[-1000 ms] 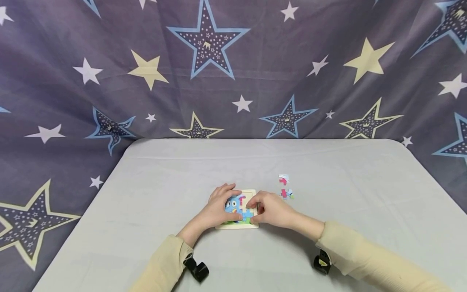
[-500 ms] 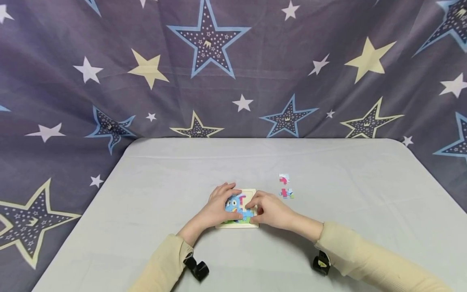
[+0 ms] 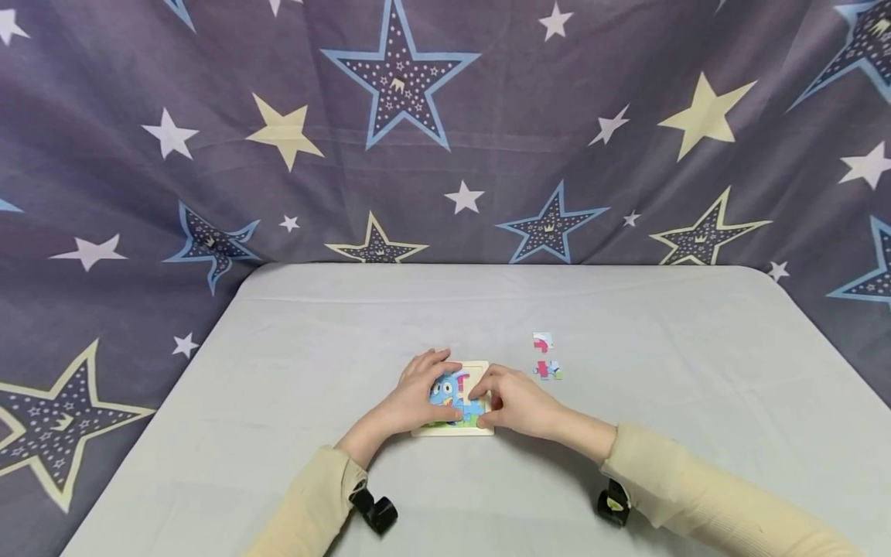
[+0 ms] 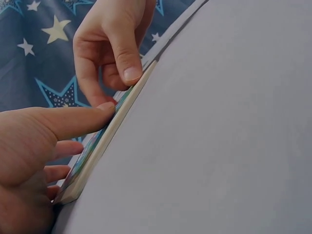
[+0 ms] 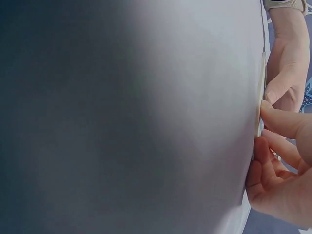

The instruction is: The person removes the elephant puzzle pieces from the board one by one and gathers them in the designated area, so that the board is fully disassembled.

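Note:
A small jigsaw puzzle in a pale wooden tray (image 3: 452, 432) lies on the table, showing a blue cartoon character with big eyes. My left hand (image 3: 411, 394) rests over its left side, fingers across the far part and thumb stretched along the near part. At the lower right of the tray, my right hand (image 3: 520, 402) pinches a blue and green puzzle piece (image 3: 475, 411) between thumb and index finger. Bare wood shows at the upper right of the tray. In the left wrist view, both thumbs touch the puzzle near the tray's edge (image 4: 113, 122).
Two loose puzzle pieces lie right of the tray: a pink and white one (image 3: 542, 341) and, nearer, a pink, blue and green one (image 3: 547, 370). A light grey cloth covers the table (image 3: 278, 371). Behind it hangs a dark curtain (image 3: 487, 155) with stars.

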The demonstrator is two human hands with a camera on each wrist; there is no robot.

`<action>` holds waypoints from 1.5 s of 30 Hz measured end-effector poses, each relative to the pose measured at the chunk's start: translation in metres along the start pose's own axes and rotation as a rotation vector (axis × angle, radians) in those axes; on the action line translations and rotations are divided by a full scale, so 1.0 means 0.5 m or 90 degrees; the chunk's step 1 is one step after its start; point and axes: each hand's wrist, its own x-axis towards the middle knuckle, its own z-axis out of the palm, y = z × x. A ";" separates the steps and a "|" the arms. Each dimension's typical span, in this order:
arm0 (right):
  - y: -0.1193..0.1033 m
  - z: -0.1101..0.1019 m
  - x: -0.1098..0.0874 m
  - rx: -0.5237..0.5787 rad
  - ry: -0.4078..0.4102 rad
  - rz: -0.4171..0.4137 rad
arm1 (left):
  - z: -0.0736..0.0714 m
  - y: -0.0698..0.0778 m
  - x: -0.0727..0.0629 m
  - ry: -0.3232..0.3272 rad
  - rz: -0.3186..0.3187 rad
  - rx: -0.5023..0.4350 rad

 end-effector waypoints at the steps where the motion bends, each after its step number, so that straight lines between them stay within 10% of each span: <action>1: 0.000 0.000 0.000 0.001 0.000 0.001 | -0.002 0.000 0.000 -0.010 0.001 -0.002; 9: 0.002 0.003 0.003 0.003 0.001 0.002 | -0.019 -0.003 -0.005 -0.067 -0.007 -0.017; 45: -0.014 -0.002 -0.002 0.038 0.017 -0.003 | -0.018 -0.006 -0.002 -0.067 -0.006 -0.002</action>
